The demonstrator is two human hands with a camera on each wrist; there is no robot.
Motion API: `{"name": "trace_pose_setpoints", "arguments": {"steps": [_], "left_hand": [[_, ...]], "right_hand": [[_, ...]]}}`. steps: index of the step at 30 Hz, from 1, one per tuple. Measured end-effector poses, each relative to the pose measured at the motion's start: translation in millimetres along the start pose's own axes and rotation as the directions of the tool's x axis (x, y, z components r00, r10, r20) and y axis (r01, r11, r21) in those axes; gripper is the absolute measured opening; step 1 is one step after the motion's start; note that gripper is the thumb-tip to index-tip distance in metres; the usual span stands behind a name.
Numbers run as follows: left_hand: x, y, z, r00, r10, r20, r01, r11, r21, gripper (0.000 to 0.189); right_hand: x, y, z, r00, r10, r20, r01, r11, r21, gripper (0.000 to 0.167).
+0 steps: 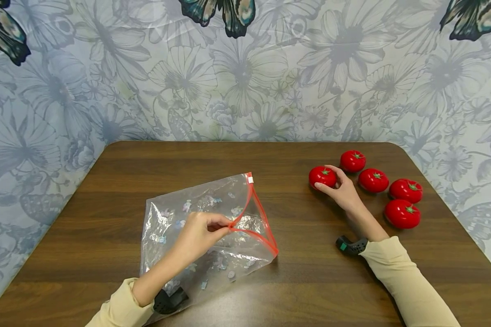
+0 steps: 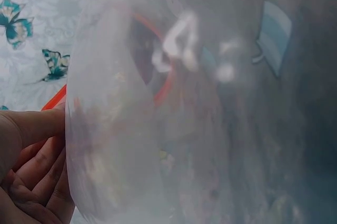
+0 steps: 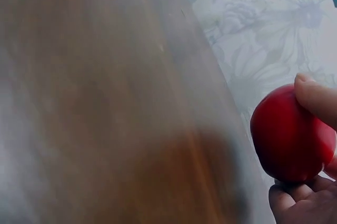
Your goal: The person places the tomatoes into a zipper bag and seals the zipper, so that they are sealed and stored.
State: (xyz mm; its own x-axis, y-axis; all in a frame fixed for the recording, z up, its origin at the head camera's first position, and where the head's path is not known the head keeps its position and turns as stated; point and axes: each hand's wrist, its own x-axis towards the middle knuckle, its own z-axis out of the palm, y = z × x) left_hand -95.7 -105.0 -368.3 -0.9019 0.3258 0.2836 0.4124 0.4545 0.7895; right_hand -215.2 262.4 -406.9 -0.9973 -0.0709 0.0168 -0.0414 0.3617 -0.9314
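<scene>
In the head view my left hand [image 1: 200,234] pinches the red-edged mouth of a clear plastic zip bag [image 1: 167,213], whose opening gapes toward the right. The bag carries small printed pictures and has a white slider at its top corner. In the left wrist view the bag's film fills most of the picture, with the fingers [image 2: 42,129] at its edge. My right hand [image 1: 343,190] grips a red tomato [image 1: 321,177] between thumb and fingers. The right wrist view shows this tomato [image 3: 289,134] close up, its underside partly hidden by the fingers.
Several more tomatoes [image 1: 403,214] stand grouped on the right side of the brown wooden table [image 1: 303,281], just beyond and beside my right hand. A wall [image 1: 245,91] with printed flowers and butterflies rises behind the table's far edge.
</scene>
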Motion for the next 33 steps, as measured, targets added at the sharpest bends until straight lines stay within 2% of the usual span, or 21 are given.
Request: {"name": "trace_pose_setpoints", "arguments": {"steps": [10,19,25,33], "left_hand": [[-0.6,0.4,-1.1,1.000,-0.003,0.006,0.003,1.000,-0.016,0.009],[-1.2,0.4,-0.7,1.000,-0.013,0.001,0.013,1.000,0.004,0.009],[-3.9,2.1,2.9,1.000,-0.018,-0.009,0.018,1.000,0.019,0.010],[-5.6,4.8,4.2,1.000,-0.012,-0.012,0.012,1.000,0.012,0.009]], "right_hand": [[-8.8,-16.7,19.4,0.993,-0.005,0.117,0.002,1.000,0.028,0.074],[-21.6,-30.8,42.6,0.975,-0.083,0.204,0.068,0.995,0.075,0.072],[-35.4,-40.2,56.3,0.951,-0.137,0.277,0.115,0.989,0.093,0.072],[-50.9,-45.0,71.5,0.901,-0.211,0.378,0.178,0.977,0.120,0.074]]}}
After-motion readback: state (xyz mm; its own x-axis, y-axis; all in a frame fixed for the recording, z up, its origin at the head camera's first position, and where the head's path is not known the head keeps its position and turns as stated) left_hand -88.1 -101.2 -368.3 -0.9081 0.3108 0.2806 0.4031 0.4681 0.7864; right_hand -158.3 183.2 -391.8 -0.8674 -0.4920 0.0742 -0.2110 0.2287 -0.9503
